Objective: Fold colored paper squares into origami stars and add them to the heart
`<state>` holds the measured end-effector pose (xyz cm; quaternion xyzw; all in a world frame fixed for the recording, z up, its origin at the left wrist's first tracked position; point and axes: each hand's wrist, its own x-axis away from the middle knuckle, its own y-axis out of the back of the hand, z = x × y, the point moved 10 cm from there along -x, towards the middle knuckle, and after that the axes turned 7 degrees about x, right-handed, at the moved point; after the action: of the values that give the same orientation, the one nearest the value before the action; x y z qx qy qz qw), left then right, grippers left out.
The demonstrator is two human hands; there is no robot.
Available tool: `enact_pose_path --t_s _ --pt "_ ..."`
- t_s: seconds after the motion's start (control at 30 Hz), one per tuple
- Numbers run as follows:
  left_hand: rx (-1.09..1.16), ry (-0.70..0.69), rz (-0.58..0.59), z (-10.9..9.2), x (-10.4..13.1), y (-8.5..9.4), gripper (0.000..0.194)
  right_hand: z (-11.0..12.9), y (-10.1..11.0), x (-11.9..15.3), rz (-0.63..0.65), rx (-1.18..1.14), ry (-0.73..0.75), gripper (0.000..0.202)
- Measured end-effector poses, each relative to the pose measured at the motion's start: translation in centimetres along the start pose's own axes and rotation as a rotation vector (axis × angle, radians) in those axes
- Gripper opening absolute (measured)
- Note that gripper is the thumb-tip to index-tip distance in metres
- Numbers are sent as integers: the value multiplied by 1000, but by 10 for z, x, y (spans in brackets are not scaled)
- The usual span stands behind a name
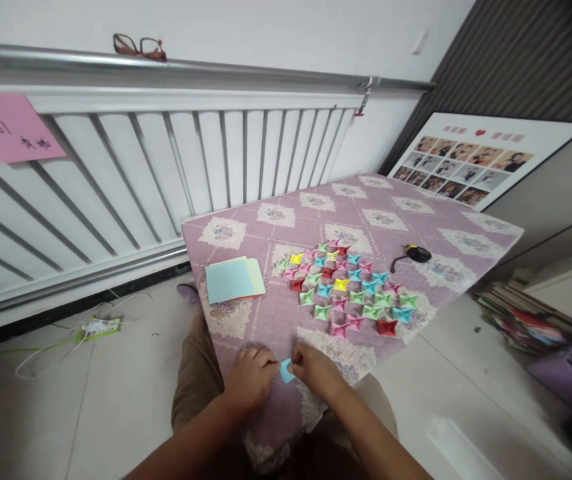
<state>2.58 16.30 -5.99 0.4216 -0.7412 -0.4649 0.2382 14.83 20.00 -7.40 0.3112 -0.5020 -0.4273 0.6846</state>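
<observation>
Pinching the small blue paper [287,373] by its right edge with the right hand [316,370], touching its left edge with the left hand [251,378], pinch or press impossible to tell; working at the table's [273,320] near end, facing colourful folded papers [341,285] and, farther left, stacked sheets [231,281].

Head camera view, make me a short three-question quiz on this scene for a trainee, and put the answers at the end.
1. Multiple choice: what colour is the small paper between the left hand and the right hand? (a) red (b) light blue (c) yellow
2. True or false: the stack of sheets lies to the left of the folded pieces.
3. Fill in: the glasses rest on the metal ____ above the radiator.

Key: 1 b; 2 true; 3 pipe.
</observation>
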Motion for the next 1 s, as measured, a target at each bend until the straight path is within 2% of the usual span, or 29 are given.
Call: enact_pose_path --t_s 0.13,0.27,0.43,0.67,0.83,1.0 --pt "81 137 9 3 -11 7 26 1 2 3 -31 -20 2 11" --pt "48 225 64 2 -25 5 16 1 3 7 -61 -29 10 10" --pt "30 211 127 -4 -36 3 15 1 3 13 -91 -58 39 10" --pt "47 181 162 -13 -32 7 11 2 0 14 -105 -97 100 13" --pt "34 208 155 -12 -32 5 17 3 -1 13 -118 -103 114 12" --pt "51 202 176 -10 -35 2 14 6 -1 15 -138 -109 139 14"
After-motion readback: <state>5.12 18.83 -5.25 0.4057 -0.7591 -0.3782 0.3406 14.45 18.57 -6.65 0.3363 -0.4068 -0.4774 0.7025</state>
